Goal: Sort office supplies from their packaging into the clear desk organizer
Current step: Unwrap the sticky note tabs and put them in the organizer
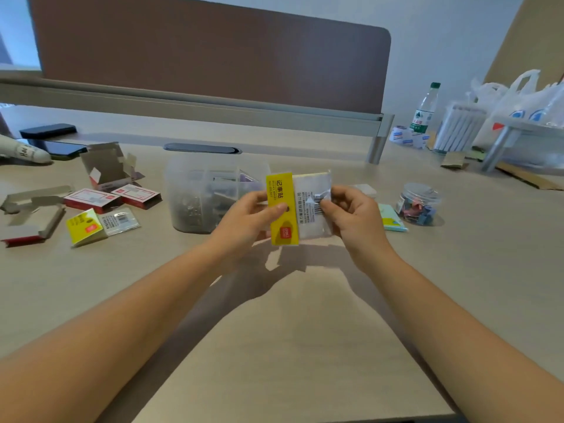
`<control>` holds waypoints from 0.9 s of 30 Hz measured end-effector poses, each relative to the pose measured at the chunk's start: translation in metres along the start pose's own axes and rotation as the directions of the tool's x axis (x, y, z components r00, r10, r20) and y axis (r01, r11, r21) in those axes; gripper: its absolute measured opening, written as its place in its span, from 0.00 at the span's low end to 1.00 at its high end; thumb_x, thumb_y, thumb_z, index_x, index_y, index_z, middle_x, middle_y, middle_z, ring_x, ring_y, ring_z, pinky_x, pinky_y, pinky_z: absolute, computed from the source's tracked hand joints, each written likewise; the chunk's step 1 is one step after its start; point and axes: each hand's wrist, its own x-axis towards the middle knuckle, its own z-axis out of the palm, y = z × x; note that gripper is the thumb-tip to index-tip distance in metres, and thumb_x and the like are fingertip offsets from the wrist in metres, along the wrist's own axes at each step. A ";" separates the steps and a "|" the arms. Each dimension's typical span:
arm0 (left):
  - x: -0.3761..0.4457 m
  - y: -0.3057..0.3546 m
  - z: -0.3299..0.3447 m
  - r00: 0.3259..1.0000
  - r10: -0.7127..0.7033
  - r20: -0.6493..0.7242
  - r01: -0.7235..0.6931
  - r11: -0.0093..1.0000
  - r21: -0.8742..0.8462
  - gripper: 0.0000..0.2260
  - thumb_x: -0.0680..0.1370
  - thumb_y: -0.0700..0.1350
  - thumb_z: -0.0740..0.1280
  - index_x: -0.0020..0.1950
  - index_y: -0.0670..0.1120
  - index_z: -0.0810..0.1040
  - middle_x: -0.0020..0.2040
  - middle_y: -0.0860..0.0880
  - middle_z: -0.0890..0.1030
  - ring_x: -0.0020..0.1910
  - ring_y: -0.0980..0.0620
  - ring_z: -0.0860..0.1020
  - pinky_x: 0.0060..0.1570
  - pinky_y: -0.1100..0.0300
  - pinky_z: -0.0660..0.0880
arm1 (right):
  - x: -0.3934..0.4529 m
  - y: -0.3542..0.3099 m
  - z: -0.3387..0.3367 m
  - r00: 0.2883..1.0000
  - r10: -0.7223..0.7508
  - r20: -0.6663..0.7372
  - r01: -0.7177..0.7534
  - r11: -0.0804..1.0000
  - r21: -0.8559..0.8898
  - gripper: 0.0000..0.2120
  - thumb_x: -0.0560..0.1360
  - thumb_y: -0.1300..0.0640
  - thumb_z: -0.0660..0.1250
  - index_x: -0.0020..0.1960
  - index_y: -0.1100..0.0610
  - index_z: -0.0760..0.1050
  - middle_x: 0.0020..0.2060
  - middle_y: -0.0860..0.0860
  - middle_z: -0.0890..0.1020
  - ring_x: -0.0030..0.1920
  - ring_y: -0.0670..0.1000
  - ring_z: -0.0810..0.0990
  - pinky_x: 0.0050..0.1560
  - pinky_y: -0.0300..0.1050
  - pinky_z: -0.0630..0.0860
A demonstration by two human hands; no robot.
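Left hand [248, 213]: pinches the yellow end of the pack [297, 207].
Right hand [351, 215]: pinches its clear wrap.
Organizer [201, 193]: on the desk [305, 331], just behind.

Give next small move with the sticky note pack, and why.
Probably peel the wrapper open at its right edge: both hands hold the sticky note pack still sealed, right hand pinching the clear wrapper, left hand gripping the yellow label. The organizer waits behind.
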 end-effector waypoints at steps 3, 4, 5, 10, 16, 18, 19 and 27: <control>-0.007 0.002 -0.008 0.999 -0.020 -0.036 0.019 0.999 -0.036 0.05 0.77 0.40 0.60 0.48 0.49 0.74 0.43 0.52 0.79 0.40 0.56 0.78 0.34 0.64 0.78 | -0.006 -0.001 0.016 0.991 0.065 0.117 -0.072 0.996 0.049 0.11 0.74 0.67 0.61 0.54 0.56 0.68 0.48 0.55 0.78 0.41 0.48 0.79 0.36 0.36 0.78; -0.007 0.001 -0.012 0.998 -0.018 -0.056 0.016 0.999 -0.034 0.06 0.77 0.40 0.61 0.46 0.50 0.74 0.42 0.52 0.79 0.40 0.55 0.78 0.34 0.63 0.78 | -0.006 -0.002 0.020 0.989 0.065 0.130 -0.068 0.998 0.019 0.13 0.74 0.66 0.61 0.57 0.56 0.67 0.48 0.54 0.77 0.42 0.48 0.78 0.34 0.35 0.78; -0.008 0.000 -0.017 0.997 -0.011 -0.070 0.009 1.000 -0.028 0.07 0.77 0.40 0.61 0.45 0.50 0.75 0.43 0.51 0.80 0.40 0.54 0.78 0.36 0.60 0.78 | -0.004 -0.002 0.023 0.990 0.048 0.129 -0.044 0.999 -0.032 0.15 0.74 0.65 0.61 0.60 0.56 0.66 0.48 0.53 0.76 0.43 0.48 0.78 0.33 0.33 0.78; -0.011 0.003 -0.038 0.994 0.031 -0.102 -0.028 0.999 0.034 0.06 0.77 0.40 0.61 0.46 0.49 0.76 0.42 0.51 0.79 0.40 0.53 0.78 0.40 0.58 0.76 | 0.007 -0.006 0.039 0.976 -0.140 0.166 0.181 0.945 -0.272 0.13 0.76 0.62 0.60 0.60 0.58 0.72 0.43 0.49 0.75 0.43 0.49 0.76 0.39 0.39 0.78; -0.015 0.007 -0.062 0.981 0.023 -0.194 -0.014 0.999 0.050 0.08 0.77 0.41 0.60 0.42 0.51 0.75 0.41 0.52 0.79 0.39 0.54 0.77 0.40 0.60 0.75 | 0.020 -0.009 0.061 0.941 -0.283 0.185 0.337 0.837 -0.431 0.04 0.70 0.63 0.67 0.44 0.60 0.80 0.43 0.52 0.74 0.36 0.45 0.71 0.41 0.38 0.69; -0.016 0.006 -0.070 0.974 0.010 -0.225 0.000 0.999 0.044 0.06 0.77 0.42 0.60 0.44 0.48 0.76 0.40 0.52 0.79 0.40 0.54 0.78 0.42 0.59 0.75 | 0.020 -0.008 0.069 0.934 -0.298 0.197 0.354 0.841 -0.408 0.03 0.71 0.62 0.67 0.43 0.60 0.80 0.40 0.51 0.74 0.35 0.43 0.70 0.40 0.37 0.68; -0.017 0.005 -0.074 0.972 0.004 -0.236 0.005 0.999 0.041 0.06 0.77 0.43 0.60 0.46 0.47 0.76 0.40 0.52 0.79 0.40 0.53 0.78 0.42 0.58 0.75 | 0.020 -0.008 0.072 0.934 -0.291 0.209 0.351 0.859 -0.372 0.03 0.71 0.63 0.66 0.42 0.60 0.79 0.38 0.51 0.75 0.35 0.44 0.70 0.39 0.37 0.68; -0.017 -0.002 -0.090 0.958 -0.027 -0.287 0.031 0.999 0.011 0.06 0.77 0.44 0.60 0.43 0.51 0.75 0.43 0.51 0.80 0.43 0.52 0.79 0.48 0.55 0.75 | 0.020 -0.006 0.083 0.939 -0.169 0.300 0.193 0.980 -0.051 0.12 0.73 0.68 0.63 0.36 0.53 0.72 0.34 0.49 0.77 0.37 0.47 0.76 0.39 0.34 0.77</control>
